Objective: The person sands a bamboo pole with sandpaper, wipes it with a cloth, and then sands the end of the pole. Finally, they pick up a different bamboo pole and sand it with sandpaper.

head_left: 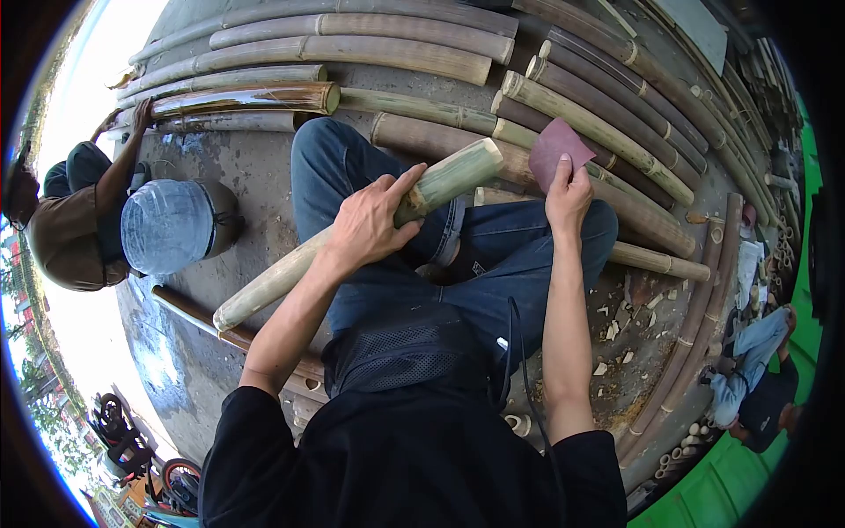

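Observation:
A pale green bamboo pole [453, 179] lies slantwise across my lap, its near-left end low and its cut end raised toward the upper right. My left hand [368, 217] is wrapped round it near the middle, fingers over the top. Between the thumb and fingers of my right hand [568, 194] is a reddish sheet of sandpaper [558, 151], held up just right of the pole's cut end and apart from it. The sheet's lower part is hidden behind my fingers.
Several bamboo poles [400, 53] lie in rows ahead. At left, a co-worker [75, 220] handles a wet, shiny pole [246, 99] beside a plastic-wrapped bucket [167, 226]. Another person [761, 378] is at right. Wood chips [616, 330] litter the floor.

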### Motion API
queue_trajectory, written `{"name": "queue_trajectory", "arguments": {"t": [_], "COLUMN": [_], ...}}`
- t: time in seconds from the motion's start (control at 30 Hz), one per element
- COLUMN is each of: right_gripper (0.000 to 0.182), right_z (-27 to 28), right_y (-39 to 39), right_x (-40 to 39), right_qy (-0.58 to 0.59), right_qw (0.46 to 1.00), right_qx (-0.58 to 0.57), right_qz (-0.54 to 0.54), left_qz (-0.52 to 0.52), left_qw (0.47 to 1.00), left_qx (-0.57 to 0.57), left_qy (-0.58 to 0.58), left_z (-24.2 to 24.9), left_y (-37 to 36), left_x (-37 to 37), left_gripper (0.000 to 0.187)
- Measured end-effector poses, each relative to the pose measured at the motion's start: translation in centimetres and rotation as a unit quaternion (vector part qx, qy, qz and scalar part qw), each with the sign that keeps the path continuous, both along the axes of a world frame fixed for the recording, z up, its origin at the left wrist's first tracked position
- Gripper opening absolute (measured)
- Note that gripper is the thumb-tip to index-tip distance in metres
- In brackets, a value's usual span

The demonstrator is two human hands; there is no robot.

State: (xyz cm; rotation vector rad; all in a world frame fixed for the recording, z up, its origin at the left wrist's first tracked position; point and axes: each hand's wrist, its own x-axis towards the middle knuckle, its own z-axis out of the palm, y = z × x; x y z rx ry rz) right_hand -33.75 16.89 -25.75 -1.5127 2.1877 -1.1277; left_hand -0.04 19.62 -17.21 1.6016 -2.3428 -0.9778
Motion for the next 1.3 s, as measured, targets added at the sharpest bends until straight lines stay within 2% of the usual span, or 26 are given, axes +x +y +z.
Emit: {"name": "queue_trajectory", "arguments": {"t": [0.1,0.17,0.23,0.3,0.4,0.5,0.57,0.63,0.67,0.77,0.8,1.13,1.2,1.3], "right_gripper": [0.020,0.026,0.067,0.100,0.107,0.107,0.107,0.107,0.105,0.101,0.098,0.093,0.093,0.095], "right_z": [1.9,3.0,7.2,7.6,5.9,5.2,5.1,4.5,4.4,4.7,4.5,5.8,7.1,6.4], "right_y": [0.3,0.9,1.4,1.7,0.5,-0.8,0.1,1.7,2.2,0.9,-0.2,-1.8,-0.8,1.5], "right_x": [-0.1,0.8,4.7,6.6,8.2,10.0,11.5,12.7,13.3,11.7,11.1,10.4,11.6,12.9], "right_qy": [0.003,0.037,0.036,0.045,0.088,0.119,0.089,0.142,0.123,0.141,0.103,0.016,0.035,0.037], "right_qw": [0.997,0.996,0.985,0.958,0.933,0.937,0.941,0.886,0.882,0.905,0.928,0.943,0.914,0.894], "right_qx": [-0.057,-0.026,-0.004,0.040,0.055,0.035,0.042,0.031,0.035,0.024,-0.005,0.056,0.166,0.126], "right_qz": [0.043,0.071,0.169,0.280,0.344,0.326,0.323,0.441,0.454,0.400,0.359,0.328,0.369,0.428], "left_qz": [0.011,0.028,0.031,0.032,0.049,0.057,0.066,0.068,0.068,0.070,0.072,0.077,0.081,0.102], "left_qw": [0.998,0.998,0.991,0.989,0.990,0.990,0.986,0.986,0.987,0.986,0.986,0.989,0.988,0.987], "left_qx": [-0.020,0.008,-0.049,-0.060,-0.022,0.009,-0.018,-0.023,-0.029,-0.036,-0.035,-0.092,-0.103,-0.108], "left_qy": [0.060,0.057,0.121,0.133,0.128,0.130,0.154,0.149,0.145,0.144,0.145,0.085,0.079,0.066], "left_z": [0.6,0.7,0.0,-0.4,-0.2,-0.3,-0.7,-0.8,-0.9,-1.2,-1.2,-1.2,-1.5,-1.8], "left_y": [-1.3,-2.0,-2.5,-2.9,-2.9,-2.5,-2.4,-2.3,-2.4,-2.1,-1.9,-0.6,-0.4,-0.1], "left_x": [1.2,1.9,2.5,2.7,2.5,2.3,2.5,2.5,2.4,2.3,2.1,0.6,0.4,-0.1], "left_gripper": [0.091,0.090,0.090,0.086,0.083,0.077,0.074,0.075,0.075,0.075,0.075,0.072,0.071,0.073]}}
